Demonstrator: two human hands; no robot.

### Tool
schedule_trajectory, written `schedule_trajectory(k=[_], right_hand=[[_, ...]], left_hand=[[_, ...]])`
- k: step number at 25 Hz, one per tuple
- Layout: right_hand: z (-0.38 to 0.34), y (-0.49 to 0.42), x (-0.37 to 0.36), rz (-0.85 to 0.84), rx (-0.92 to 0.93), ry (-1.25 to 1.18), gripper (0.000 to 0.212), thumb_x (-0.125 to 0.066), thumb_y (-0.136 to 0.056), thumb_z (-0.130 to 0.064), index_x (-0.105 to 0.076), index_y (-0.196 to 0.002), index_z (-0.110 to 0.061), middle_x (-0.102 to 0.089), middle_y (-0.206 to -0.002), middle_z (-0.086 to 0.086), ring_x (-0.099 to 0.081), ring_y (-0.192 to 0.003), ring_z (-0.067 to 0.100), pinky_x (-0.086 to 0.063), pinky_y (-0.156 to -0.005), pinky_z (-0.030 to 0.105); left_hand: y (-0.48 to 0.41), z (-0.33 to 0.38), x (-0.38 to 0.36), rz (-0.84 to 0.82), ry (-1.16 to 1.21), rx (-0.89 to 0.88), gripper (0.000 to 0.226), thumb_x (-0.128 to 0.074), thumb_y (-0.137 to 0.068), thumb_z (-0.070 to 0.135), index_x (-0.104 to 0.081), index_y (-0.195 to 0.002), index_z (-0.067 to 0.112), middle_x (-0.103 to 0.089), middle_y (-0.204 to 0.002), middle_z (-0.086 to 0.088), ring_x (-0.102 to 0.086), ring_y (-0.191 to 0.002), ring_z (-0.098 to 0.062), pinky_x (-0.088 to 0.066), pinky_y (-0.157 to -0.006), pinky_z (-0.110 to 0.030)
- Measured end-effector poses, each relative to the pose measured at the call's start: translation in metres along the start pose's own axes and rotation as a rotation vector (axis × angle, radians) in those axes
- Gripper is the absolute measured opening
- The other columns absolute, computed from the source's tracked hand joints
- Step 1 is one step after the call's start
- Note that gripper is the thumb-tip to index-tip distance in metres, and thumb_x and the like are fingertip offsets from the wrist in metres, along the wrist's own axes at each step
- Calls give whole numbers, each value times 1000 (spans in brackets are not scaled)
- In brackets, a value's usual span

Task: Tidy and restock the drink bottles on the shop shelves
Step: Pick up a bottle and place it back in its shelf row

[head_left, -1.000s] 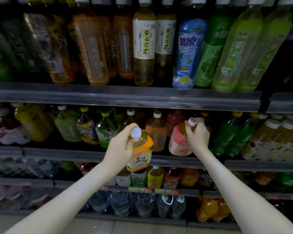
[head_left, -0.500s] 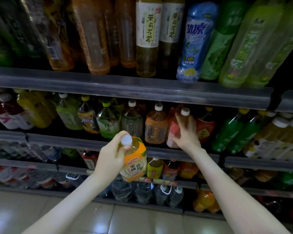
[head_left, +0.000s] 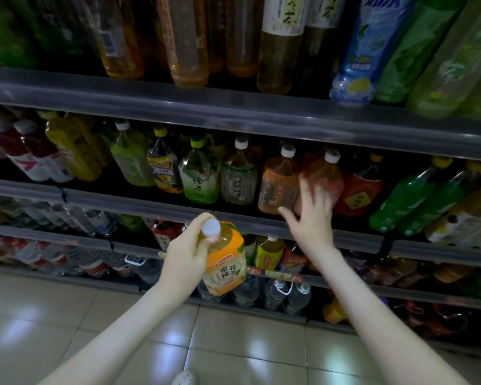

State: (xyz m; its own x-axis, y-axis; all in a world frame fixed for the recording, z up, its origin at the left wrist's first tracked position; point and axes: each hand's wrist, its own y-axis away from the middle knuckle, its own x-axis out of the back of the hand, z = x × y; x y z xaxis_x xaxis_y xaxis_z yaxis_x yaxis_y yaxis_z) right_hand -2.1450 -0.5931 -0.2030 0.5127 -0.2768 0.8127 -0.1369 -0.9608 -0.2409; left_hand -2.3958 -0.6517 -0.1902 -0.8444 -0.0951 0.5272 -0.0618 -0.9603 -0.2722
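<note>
My left hand (head_left: 188, 255) grips the neck of an orange-labelled tea bottle (head_left: 225, 262) with a white cap, held in front of the shelves below the second shelf's rail. My right hand (head_left: 311, 215) is spread with straight fingers against the lower front of a pink-red bottle (head_left: 324, 176) that stands on the second shelf (head_left: 150, 201). Left of it stands an orange-brown tea bottle (head_left: 278, 184). My thumb points left across the base of that neighbour.
Tall bottles fill the top shelf (head_left: 233, 109). Green, yellow and red bottles crowd the second shelf on both sides. Lower shelves (head_left: 95, 240) hold water and small drinks. Tiled floor (head_left: 233, 343) lies below, with a shoe tip (head_left: 185, 378) at the bottom edge.
My right hand let go of the pink-red bottle's neck and slid down to its lower front with fingers spread. The bottle now stands back in the row. The view tilted downward.
</note>
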Motion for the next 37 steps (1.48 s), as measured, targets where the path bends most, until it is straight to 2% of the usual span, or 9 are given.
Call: schedule_trajectory(k=[4, 6, 10, 14, 17, 20, 25, 32, 37], right_hand=[[-71, 84, -53, -693, 177, -398, 108, -83, -69, -37, -8, -145, -53, -26, -147, -27, -27, -133, -8, -28, -112, 20], [-100, 88, -90, -758, 122, -455, 121, -87, -65, -32, 1, -146, -50, -23, -139, -39, -31, -128, -15, -27, -104, 6], [-169, 83, -176, -707, 13, -513, 93, -88, -65, -27, -28, -133, -45, -55, -119, -29, -55, -107, -11, -48, -90, 19], [-232, 94, -289, -491, -176, -599, 76, -89, -62, -13, -38, -115, -35, -58, -108, -20, -56, -95, -19, -44, -75, 5], [-251, 85, -376, -383, -276, -691, 76, -86, -63, -3, -38, -115, -31, -55, -110, -16, -54, -92, -21, -46, -73, 5], [-240, 69, -458, -271, -260, -678, 77, -89, -62, -10, -39, -114, -39, -55, -109, -22, -56, -95, -15, -44, -76, 4], [-203, 44, -544, -77, -202, -642, 82, -85, -66, -6, -37, -129, -28, -54, -118, -17, -56, -105, -8, -46, -84, 10], [-212, 20, -559, 30, -158, -596, 86, -83, -70, -19, -27, -127, -51, -56, -121, -12, -56, -109, 4, -48, -86, 17], [-196, 30, -562, -14, -161, -582, 82, -82, -72, -20, -31, -134, -34, -56, -126, -6, -57, -114, 10, -52, -91, 34]], left_hand=[[5, -44, 33, -75, -26, -75, 40, -51, -83, -4, -58, -120, 10, -64, -105, 5, -56, -93, 2, -38, -79, -2], [7, -72, 55, -133, -46, -119, 44, -53, -78, -8, -58, -121, 4, -63, -110, -1, -55, -100, 4, -34, -85, 2], [2, -155, 116, -271, -32, -123, 44, -51, -78, -1, -58, -121, 1, -65, -115, -13, -49, -113, -13, -21, -104, -2], [-12, -268, 163, -324, -47, -169, 34, -44, -95, 36, -47, -128, 28, -57, -126, 2, -41, -127, -7, -20, -116, -30], [-15, -344, 167, -205, -2, 119, 51, -33, -85, 72, -25, -134, 60, -46, -132, 13, -47, -108, 2, -36, -94, -9], [-26, -420, 138, -168, 85, 224, 47, -26, -83, 71, -8, -127, 76, -41, -136, 22, -49, -113, 3, -36, -91, -8], [-55, -500, 87, -106, 228, 95, 46, -30, -92, 60, -16, -136, 62, -33, -147, 19, -33, -135, -1, -29, -104, -9], [-86, -510, 78, 70, 351, 177, 42, -27, -91, 55, -31, -133, 53, -50, -140, 7, -44, -128, -5, -39, -106, -29], [-63, -520, 67, 56, 379, 131, 41, -32, -93, 58, -25, -133, 59, -50, -140, 3, -47, -127, -9, -41, -104, -32]])
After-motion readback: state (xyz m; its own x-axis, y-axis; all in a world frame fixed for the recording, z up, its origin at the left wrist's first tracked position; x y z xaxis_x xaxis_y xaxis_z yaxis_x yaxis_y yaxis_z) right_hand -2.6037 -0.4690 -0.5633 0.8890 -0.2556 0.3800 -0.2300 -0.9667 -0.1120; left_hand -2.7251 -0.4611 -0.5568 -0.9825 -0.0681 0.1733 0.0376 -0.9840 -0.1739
